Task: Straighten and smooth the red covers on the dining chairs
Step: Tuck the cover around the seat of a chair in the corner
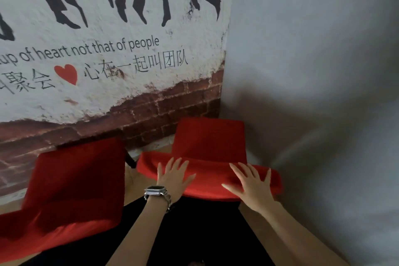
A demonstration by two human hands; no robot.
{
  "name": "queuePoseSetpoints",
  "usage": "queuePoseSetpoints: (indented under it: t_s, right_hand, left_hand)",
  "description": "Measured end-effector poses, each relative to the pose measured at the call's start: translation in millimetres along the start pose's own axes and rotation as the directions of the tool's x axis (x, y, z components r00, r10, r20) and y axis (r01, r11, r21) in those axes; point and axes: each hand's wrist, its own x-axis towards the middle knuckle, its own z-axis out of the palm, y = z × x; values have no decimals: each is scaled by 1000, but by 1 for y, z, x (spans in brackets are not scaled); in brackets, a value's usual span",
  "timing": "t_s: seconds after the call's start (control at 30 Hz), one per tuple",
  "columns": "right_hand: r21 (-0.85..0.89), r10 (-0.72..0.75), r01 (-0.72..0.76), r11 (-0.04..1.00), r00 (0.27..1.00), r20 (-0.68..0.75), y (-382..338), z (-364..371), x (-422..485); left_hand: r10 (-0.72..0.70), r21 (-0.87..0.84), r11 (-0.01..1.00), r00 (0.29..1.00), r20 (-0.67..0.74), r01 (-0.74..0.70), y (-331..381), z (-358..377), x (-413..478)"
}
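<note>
A dining chair with a red cover (208,142) stands in the corner, its back toward the wall. My left hand (173,176), with a silver watch on the wrist, lies flat with spread fingers on the left of the red seat. My right hand (251,183) lies flat with spread fingers on the right of the same seat. Neither hand holds any cloth. A second chair with a red cover (75,181) stands to the left, untouched.
A mural wall (103,60) with painted brick and lettering runs behind both chairs. A plain grey wall (313,93) closes the right side, close to the corner chair. A narrow gap of floor separates the two chairs.
</note>
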Motion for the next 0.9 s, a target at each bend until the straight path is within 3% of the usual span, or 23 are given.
queuePoseSetpoints:
  t_s: [0.1, 0.27, 0.37, 0.43, 0.5, 0.63, 0.8, 0.9]
  right_hand:
    - [130, 179, -172, 977, 983, -47, 3, -3, 12]
    - [126, 399, -398, 909, 917, 19, 6, -13, 28]
    - [168, 535, -551, 817, 834, 134, 12, -20, 37]
    - [250, 596, -630, 735, 777, 205, 21, -26, 41]
    - [313, 619, -665, 678, 746, 246, 32, -27, 42]
    - [426, 682, -757, 496, 643, 348, 47, -28, 46]
    - [484, 684, -814, 319, 552, 477, 59, -25, 58]
    - [548, 629, -821, 162, 513, 584, 69, -20, 62]
  left_hand:
    - [-38, -17, 999, 999, 39, 38, -31, -1, 20]
    - [-143, 1, 990, 987, 79, 143, -70, -23, 57]
    - [-234, -144, 957, 963, 132, 252, -88, -31, 77]
    - [-233, -366, 880, 946, 225, 303, -97, -36, 87]
    - [-198, -520, 781, 927, 318, 345, -103, -38, 97]
    - [-127, -568, 734, 897, 424, 372, -102, -39, 110]
    - [-102, -615, 671, 873, 477, 414, -99, -40, 122]
    - [-127, -670, 590, 871, 474, 450, -93, -39, 121]
